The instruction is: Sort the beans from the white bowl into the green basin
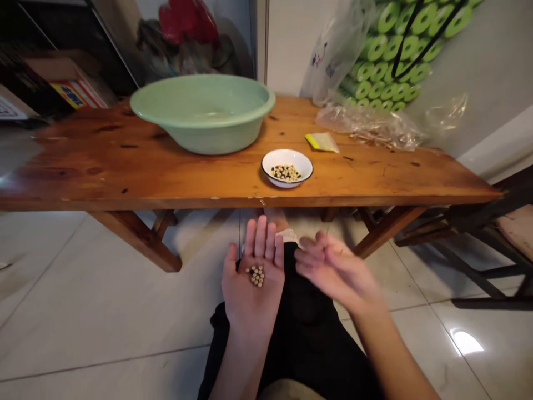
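A: Why is the left hand (249, 295) unfolded, its 4 fingers straight?
B: Likely so the beans (257, 276) settle in the palm, on the near side of the bowl (307, 166).
A: And the right hand (333, 265)?
B: Nearer than the bowl, rightward; blurred, so I can't tell whether it grips.

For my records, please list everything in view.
Table: one, brown, ahead
Basin: one, green, table's left half
Bowl: one, white, near table's front
Bowl seeds: many, pale and dark, inside
Packet: one, partly yellow, right of bowl
Plastic: some, clear, back right
Rolls: many, green, back right
Bag: one, red, behind basin
Carton: one, yellow-red label, back left
Chair: one, dark, far right
Floor: one, pale, below
Loose seeds: several, mostly pale, centre
Trousers: one pair, black, lap
Left hand: one, palm up, beneath loose seeds
Right hand: one, blurred, right
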A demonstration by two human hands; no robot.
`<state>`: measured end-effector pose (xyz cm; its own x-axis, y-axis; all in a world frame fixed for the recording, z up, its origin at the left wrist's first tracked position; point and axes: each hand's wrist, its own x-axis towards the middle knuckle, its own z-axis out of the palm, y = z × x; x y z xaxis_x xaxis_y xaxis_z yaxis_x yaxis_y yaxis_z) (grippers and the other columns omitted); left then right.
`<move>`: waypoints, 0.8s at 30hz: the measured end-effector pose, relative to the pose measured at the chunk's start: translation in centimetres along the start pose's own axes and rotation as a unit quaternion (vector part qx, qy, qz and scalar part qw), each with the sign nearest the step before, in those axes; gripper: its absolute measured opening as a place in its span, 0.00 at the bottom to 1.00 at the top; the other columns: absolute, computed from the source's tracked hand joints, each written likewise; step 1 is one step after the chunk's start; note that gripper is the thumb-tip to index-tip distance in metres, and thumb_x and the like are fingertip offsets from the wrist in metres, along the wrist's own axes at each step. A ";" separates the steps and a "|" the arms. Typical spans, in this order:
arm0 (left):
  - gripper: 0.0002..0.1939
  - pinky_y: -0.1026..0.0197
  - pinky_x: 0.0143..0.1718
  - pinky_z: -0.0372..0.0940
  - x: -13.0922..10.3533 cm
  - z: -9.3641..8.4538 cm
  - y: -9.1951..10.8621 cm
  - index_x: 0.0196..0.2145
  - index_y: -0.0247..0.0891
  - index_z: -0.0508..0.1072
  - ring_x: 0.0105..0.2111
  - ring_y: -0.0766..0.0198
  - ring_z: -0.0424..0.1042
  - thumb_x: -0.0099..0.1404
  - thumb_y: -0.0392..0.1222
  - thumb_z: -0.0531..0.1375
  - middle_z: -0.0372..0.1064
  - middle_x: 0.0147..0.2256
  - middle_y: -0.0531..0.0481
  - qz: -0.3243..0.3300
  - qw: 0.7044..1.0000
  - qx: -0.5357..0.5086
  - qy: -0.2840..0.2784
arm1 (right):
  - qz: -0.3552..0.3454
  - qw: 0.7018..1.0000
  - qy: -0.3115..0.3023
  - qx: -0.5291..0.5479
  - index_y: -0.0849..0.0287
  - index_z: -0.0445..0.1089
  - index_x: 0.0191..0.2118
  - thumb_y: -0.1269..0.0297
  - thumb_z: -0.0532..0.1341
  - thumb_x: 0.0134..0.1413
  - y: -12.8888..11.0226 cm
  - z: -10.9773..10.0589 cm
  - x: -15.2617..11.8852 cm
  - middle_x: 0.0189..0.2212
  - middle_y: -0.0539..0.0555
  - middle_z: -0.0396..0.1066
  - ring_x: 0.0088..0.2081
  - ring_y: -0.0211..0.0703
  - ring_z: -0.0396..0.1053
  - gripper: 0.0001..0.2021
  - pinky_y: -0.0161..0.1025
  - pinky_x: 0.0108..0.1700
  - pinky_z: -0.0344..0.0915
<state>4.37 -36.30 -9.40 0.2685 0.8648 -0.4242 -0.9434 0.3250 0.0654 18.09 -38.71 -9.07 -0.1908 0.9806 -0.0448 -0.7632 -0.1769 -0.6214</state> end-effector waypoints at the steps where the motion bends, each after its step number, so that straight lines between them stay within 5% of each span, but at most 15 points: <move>1: 0.23 0.56 0.50 0.68 0.1 0.0 0.2 0.54 0.36 0.68 0.49 0.62 0.73 0.71 0.46 0.43 0.74 0.49 0.47 0.008 1.000 -0.003 0.005 | -0.031 0.999 0.014 -0.040 0.56 0.72 0.31 0.67 0.66 0.47 -1.6 0.5 1.4 0.24 0.47 0.58 0.27 0.32 0.58 0.04 0.33 0.32 0.59; 3: 0.22 0.56 0.50 0.67 0.3 -0.1 0.6 0.55 0.36 0.67 0.49 0.61 0.72 0.70 0.46 0.44 0.74 0.49 0.46 0.020 1.000 -0.009 0.007 | -0.131 0.977 0.042 -0.163 0.57 0.70 0.31 0.69 0.61 0.48 -4.5 1.2 4.7 0.25 0.47 0.61 0.28 0.34 0.62 0.02 0.34 0.33 0.61; 5: 0.22 0.55 0.51 0.67 0.3 0.0 0.9 0.55 0.36 0.67 0.50 0.60 0.72 0.70 0.46 0.45 0.74 0.49 0.46 0.026 0.999 -0.018 0.006 | -0.255 0.904 0.090 -0.332 0.57 0.68 0.29 0.72 0.57 0.46 -6.6 1.4 8.3 0.22 0.47 0.65 0.27 0.35 0.64 0.04 0.34 0.31 0.61; 10: 0.22 0.55 0.50 0.68 0.0 0.2 1.2 0.56 0.36 0.67 0.49 0.59 0.73 0.70 0.44 0.45 0.75 0.48 0.46 0.024 0.999 -0.035 0.024 | -0.308 0.841 0.127 -0.426 0.59 0.67 0.25 0.72 0.58 0.43 -7.2 0.0 14.5 0.18 0.46 0.67 0.26 0.36 0.69 0.03 0.34 0.32 0.61; 17: 0.22 0.55 0.48 0.69 0.5 0.4 1.0 0.55 0.34 0.67 0.47 0.59 0.74 0.71 0.44 0.45 0.75 0.47 0.46 0.010 0.997 -0.041 0.059 | -0.322 0.790 0.151 -0.500 0.59 0.72 0.23 0.69 0.60 0.45 -6.5 -1.1 15.2 0.24 0.48 0.74 0.32 0.40 0.71 0.06 0.39 0.42 0.65; 24: 0.19 0.55 0.53 0.66 0.4 0.6 0.7 0.52 0.37 0.70 0.47 0.61 0.74 0.70 0.42 0.46 0.75 0.48 0.48 0.013 0.998 -0.012 0.053 | -0.295 0.776 0.148 -0.537 0.59 0.75 0.25 0.67 0.61 0.46 -6.9 -1.3 15.0 0.28 0.50 0.77 0.36 0.43 0.73 0.06 0.42 0.45 0.66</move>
<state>3.94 -35.51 -9.02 0.2224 0.8277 -0.5152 -0.9546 0.2922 0.0575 21.27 -22.70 -6.50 0.2675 0.8686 0.4171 0.3219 0.3274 -0.8883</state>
